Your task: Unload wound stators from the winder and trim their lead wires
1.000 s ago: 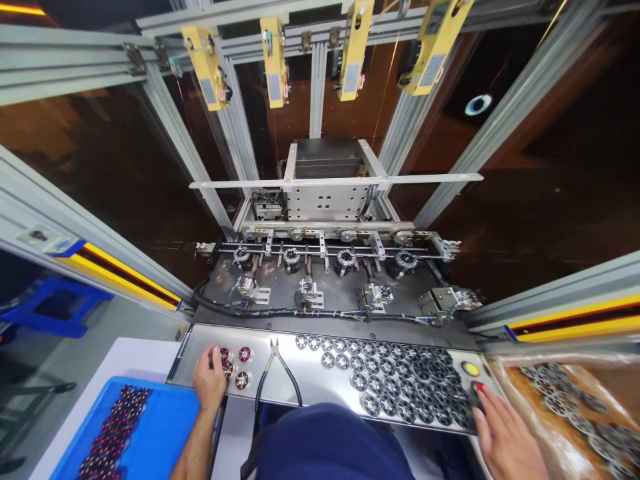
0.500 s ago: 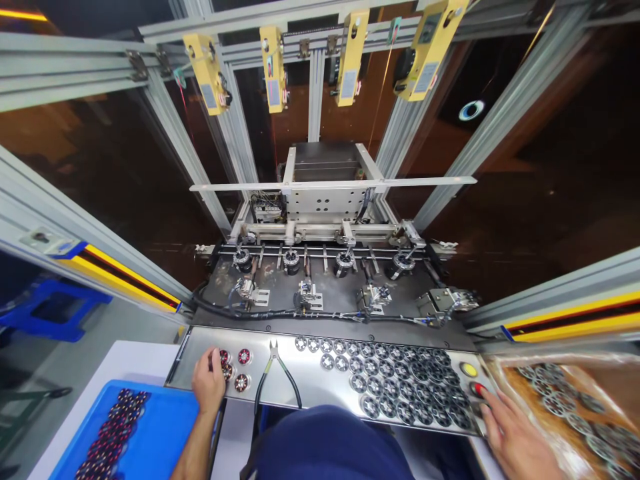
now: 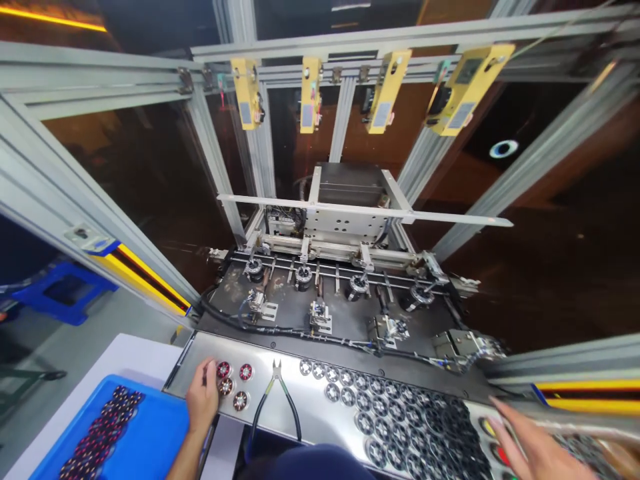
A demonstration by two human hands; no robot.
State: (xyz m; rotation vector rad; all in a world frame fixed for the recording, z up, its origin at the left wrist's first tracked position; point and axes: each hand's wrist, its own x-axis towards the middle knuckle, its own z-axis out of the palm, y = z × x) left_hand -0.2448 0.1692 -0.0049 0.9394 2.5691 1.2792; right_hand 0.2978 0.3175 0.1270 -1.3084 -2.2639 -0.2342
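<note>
My left hand (image 3: 203, 395) is at the left end of the metal ledge (image 3: 295, 427), fingers bent and close together, with a small dark patch between thumb and fingers that I cannot make out. Right beside it lie a few round red-and-copper wound motor cores (image 3: 226, 387). My right hand (image 3: 543, 443), slightly blurred, is over the right end of the ledge with fingers stretched out, holding nothing. Under and beside those fingers are a yellow button (image 3: 487, 427) and a red button (image 3: 501, 455). Many black round cores (image 3: 395, 410) spread across the ledge's right half.
Cutting pliers (image 3: 277, 393) lie jaws-away mid-ledge. A blue tray (image 3: 155, 433) with rows of wound cores sits at left. Behind the ledge stands a machine bed (image 3: 295, 300) with several fixtures. Yellow-framed light strips (image 3: 150, 283) flank the opening; yellow hanging units (image 3: 311, 97) are overhead.
The view has tilted and shifted, so the scene sits lower and the right side drops. My right hand has lifted off the red button, uncovering it; my left hand stays by the wound cores.
</note>
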